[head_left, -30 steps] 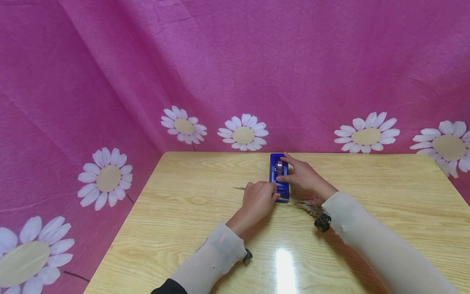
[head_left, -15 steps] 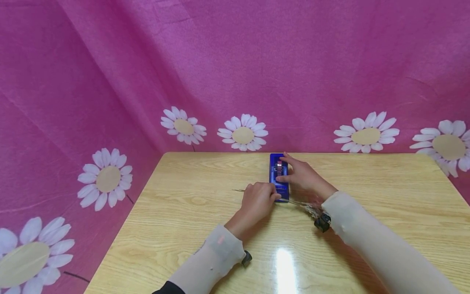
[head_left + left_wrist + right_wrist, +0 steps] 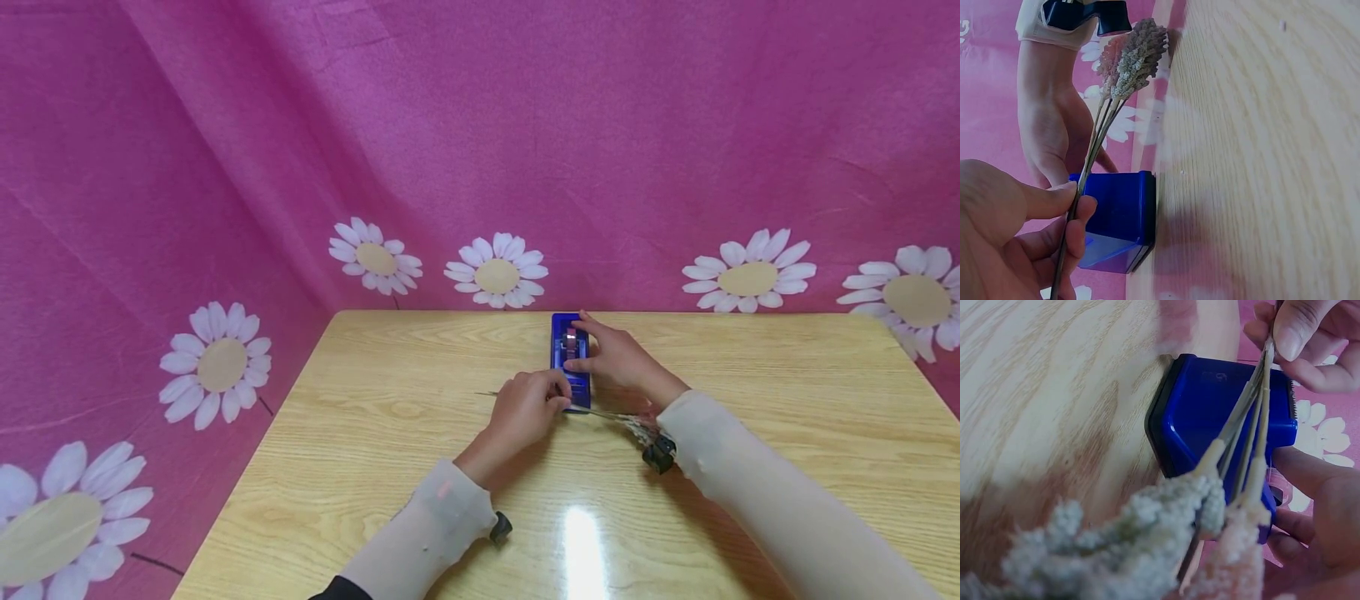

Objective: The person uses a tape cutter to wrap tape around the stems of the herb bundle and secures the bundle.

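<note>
A blue tape dispenser [image 3: 557, 335] stands near the table's back edge, its serrated cutter [image 3: 1293, 400] showing in the right wrist view. My left hand [image 3: 523, 408] pinches the stems [image 3: 1099, 130] of a small dried flower bunch [image 3: 1137, 57] between thumb and fingers, just in front of the dispenser. Pale whitish and pinkish heads [image 3: 1116, 550] point right, toward my right wrist; the thin stem ends stick out left. A pale patch shows on the stems by the fingertips. My right hand [image 3: 618, 358] grips the dispenser from the right, thumb and fingers at the roll.
The wood-grain table [image 3: 375, 467] reflects a bright strip of light near its front. Pink cloth [image 3: 600, 150] printed with white daisies hangs behind and to the left. Black wrist cameras [image 3: 659, 455] sit under both forearms, the right one close to the flower heads.
My left hand has turned slightly and its fingers have shifted on the stems, so the thumb shows more. The stem ends have dropped a little. My right hand and the dispenser stay put.
</note>
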Demonstrator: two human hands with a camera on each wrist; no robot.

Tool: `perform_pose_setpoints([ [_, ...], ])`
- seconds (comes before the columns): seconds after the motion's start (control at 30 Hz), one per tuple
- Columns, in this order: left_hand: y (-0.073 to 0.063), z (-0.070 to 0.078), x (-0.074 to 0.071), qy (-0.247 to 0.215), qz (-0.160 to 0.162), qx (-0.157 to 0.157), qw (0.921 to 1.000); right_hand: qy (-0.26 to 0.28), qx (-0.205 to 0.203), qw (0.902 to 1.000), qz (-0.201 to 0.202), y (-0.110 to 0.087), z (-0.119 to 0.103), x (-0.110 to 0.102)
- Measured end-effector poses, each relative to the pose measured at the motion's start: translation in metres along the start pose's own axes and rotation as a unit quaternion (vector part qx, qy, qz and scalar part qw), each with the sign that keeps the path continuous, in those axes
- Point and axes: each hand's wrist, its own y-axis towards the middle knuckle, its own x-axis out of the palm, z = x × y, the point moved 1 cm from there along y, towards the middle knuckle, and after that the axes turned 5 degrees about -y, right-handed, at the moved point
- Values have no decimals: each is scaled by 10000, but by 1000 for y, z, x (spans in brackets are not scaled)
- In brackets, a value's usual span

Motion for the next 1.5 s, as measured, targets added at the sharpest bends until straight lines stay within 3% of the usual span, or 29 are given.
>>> perform_pose_setpoints([
  [0.13, 1, 0, 0, -74, -3, 27, 10000, 2, 6, 10000, -8, 0, 0, 0],
  [0.4, 1, 0, 0, -183, -234, -217, 9993, 43, -6, 10000, -5, 0, 2, 1],
  [0.8, -1, 1, 1, 262, -562, -244, 9978, -48, -69, 9999, 104, 1, 3, 2],
  [1.17, -1, -1, 0, 303, -911, -146, 9953, -84, -39, 9999, 70, 1, 3, 2],
  [1.5, -1, -4, 1, -159, -1227, -419, 9914, 11, -61, 10000, 34, 1, 4, 3],
])
